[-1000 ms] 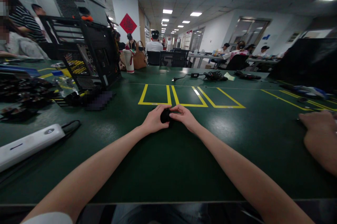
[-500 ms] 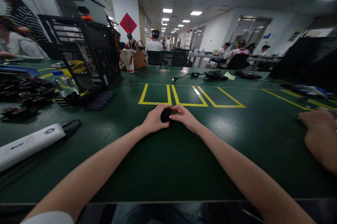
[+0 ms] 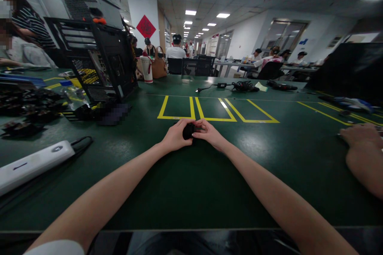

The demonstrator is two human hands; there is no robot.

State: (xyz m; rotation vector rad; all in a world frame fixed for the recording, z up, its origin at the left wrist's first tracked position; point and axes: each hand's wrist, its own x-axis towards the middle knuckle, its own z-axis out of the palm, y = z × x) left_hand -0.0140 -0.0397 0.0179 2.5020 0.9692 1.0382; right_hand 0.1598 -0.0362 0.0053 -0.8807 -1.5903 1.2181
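Note:
Between my two hands is a small, dark, rounded object (image 3: pixel 188 131); its kind I cannot make out. My left hand (image 3: pixel 176 135) curls around its left side, thumb below and fingers above. From the right, my right hand (image 3: pixel 209 133) pinches at its edge with thumb and fingertips. Both hands are low over the green table (image 3: pixel 191 191), just in front of the yellow tape outlines (image 3: pixel 212 119). Fingers cover part of the object.
At the left stand a black computer case (image 3: pixel 110 59), a clear bottle (image 3: pixel 73 95) and a white power bank-like device (image 3: pixel 36 165). Coiled black cables (image 3: pixel 243 86) lie at the back. Another person's hand (image 3: pixel 362 139) rests at the right. A paper cup (image 3: pixel 147 69) stands behind.
The dark object has turned slightly between my fingers. Both my hands keep nearly the same place.

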